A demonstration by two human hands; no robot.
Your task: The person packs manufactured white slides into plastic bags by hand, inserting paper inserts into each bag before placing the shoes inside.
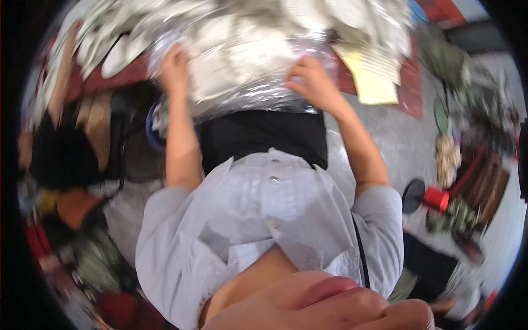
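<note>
In front of me on the table lies a clear plastic bag around a stack of white, flat pieces, blurred so that I cannot make out their kind. At the bag's left edge, my left hand is closed, its curled fingers gripping the plastic. My right hand is over the bag's right side, its fingers bent and the thumb apart from them. Whether its fingertips touch the plastic is hard to see. The bag's near edge hangs crinkled over the table edge, above my black trousers.
Long white rounded pieces are heaped across the dark red table. Yellow and white lined sheets overhang its right edge. At left, another person's arm reaches over the table. A red cylindrical object is at right.
</note>
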